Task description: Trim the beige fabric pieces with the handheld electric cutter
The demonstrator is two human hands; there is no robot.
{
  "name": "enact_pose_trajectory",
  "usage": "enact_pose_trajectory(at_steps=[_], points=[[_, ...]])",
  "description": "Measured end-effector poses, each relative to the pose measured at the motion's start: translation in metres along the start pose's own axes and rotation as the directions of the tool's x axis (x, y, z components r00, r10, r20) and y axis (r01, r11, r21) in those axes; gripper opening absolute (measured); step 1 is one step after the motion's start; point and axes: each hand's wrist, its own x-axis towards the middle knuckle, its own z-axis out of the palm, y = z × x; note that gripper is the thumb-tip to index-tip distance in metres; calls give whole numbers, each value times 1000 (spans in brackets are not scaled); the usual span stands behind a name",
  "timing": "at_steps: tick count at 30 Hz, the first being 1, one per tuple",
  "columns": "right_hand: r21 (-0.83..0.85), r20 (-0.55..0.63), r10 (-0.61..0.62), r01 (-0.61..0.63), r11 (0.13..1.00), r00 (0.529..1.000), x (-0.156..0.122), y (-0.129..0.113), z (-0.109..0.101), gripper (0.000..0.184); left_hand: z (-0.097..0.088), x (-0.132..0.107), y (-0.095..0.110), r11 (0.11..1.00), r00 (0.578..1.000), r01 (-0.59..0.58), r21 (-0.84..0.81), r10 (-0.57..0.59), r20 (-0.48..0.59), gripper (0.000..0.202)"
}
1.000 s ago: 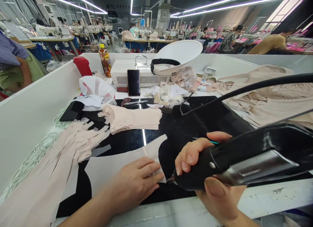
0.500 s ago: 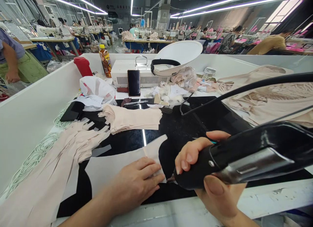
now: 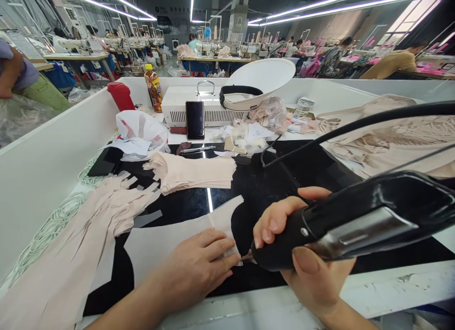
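Note:
My left hand (image 3: 199, 266) lies flat with fingers stretched out on a pale beige fabric piece (image 3: 156, 242), pressing its right end against the black mat (image 3: 280, 178). My right hand (image 3: 298, 259) is closed around a black corded hand tool (image 3: 341, 226) with a metal lever along its side. The thin tip of this tool (image 3: 247, 256) is at the fabric's lower right corner, close to my left fingertips; whether it touches the cloth I cannot tell. Behind my hands sits a stack of beige fabric pieces (image 3: 199, 171), and more cut strips (image 3: 110, 202) are heaped to the left.
A vented white box (image 3: 177, 100), a phone (image 3: 195, 120), a drink bottle (image 3: 153, 88) and a red cup (image 3: 121, 97) line the back. A white visor (image 3: 263, 79) rests there too. The black cable (image 3: 355, 126) arcs across the right. Beige cloth (image 3: 398, 136) is piled at right.
My right hand and the tool have shifted slightly left and up, the tip nearer the fabric corner. My left hand has barely moved. At far left, a person's hand has risen.

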Motion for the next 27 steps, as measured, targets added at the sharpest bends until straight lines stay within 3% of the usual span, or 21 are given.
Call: enact_pose_trajectory(at_steps=[19,27], points=[[23,32,12,-13,1000,999,-1,-1,3,43,-3,0,-1,999,999,23,-34,-21,42,25],[-15,51,-9,10,1000,999,-3,0,2,41,-5,-4,0,997,997,71,7,-71,5,32]])
